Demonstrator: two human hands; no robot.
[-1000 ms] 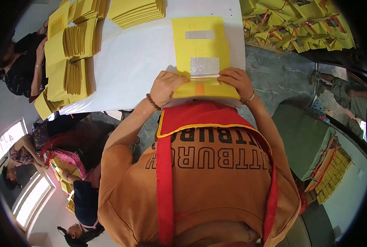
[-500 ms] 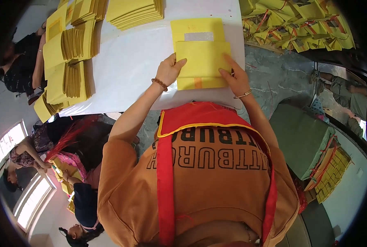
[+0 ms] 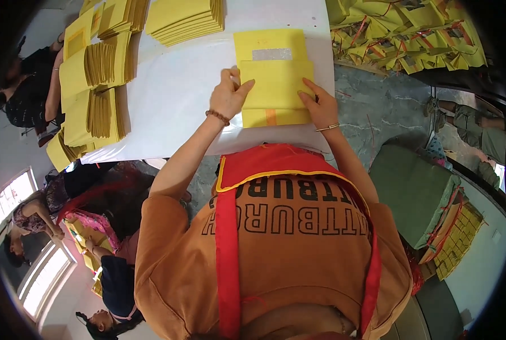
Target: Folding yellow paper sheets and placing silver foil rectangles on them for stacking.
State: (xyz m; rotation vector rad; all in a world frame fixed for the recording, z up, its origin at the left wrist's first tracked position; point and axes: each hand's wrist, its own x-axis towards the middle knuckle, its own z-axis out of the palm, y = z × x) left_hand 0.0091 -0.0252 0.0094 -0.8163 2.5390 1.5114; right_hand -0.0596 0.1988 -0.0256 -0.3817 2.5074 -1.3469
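A yellow paper sheet [image 3: 276, 85], folded over, lies on a yellow paper stack [image 3: 271, 38] at the table's near right. Above its fold shows a silver patch [image 3: 272, 54]; an orange mark [image 3: 271, 117] shows on the strip below. On the left edge, my left hand [image 3: 229, 96] grips the paper, thumb on top and fingers bent. My right hand [image 3: 321, 106] holds the right edge between thumb and bent fingers, partly hidden beneath. How many layers each hand holds cannot be seen.
Folded yellow paper bundles [image 3: 97, 93] line the left of the white table [image 3: 179, 90]; another pile [image 3: 186, 20] stands at the back. Tied yellow paper bundles [image 3: 406, 34] lie beyond the right edge. A green covered block [image 3: 414, 190] stands to my right. Other people sit at left.
Both hands and the folded sheet have shifted slightly toward me. My right fingers, which lay stretched along the sheet's edge, are now more bent.
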